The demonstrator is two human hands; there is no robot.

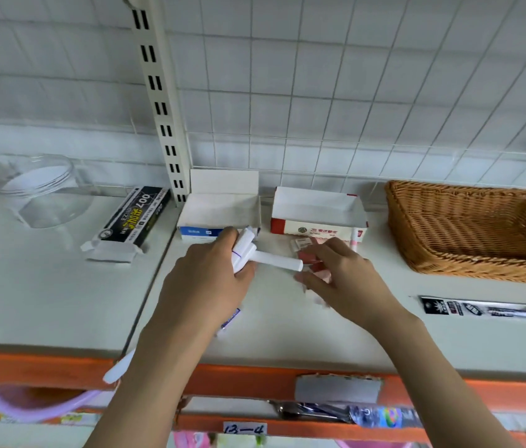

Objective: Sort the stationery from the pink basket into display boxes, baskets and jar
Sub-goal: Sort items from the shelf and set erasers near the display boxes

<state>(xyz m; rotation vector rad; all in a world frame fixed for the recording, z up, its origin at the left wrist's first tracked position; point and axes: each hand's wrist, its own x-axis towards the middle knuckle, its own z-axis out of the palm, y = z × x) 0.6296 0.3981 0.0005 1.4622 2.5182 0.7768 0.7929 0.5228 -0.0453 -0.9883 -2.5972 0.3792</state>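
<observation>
A bundle of white pens [244,250] sits in the left hand [205,279], whose grip is curled round it above the shelf [61,286], just in front of the blue display box [219,208]. One white pen [279,261] juts sideways from the bundle toward the right hand [345,279], whose grip grasps small red items [311,258], blurred. Behind stands a red display box [318,210]. A wicker basket [471,231] lies to the right, a clear jar [43,192] far left.
</observation>
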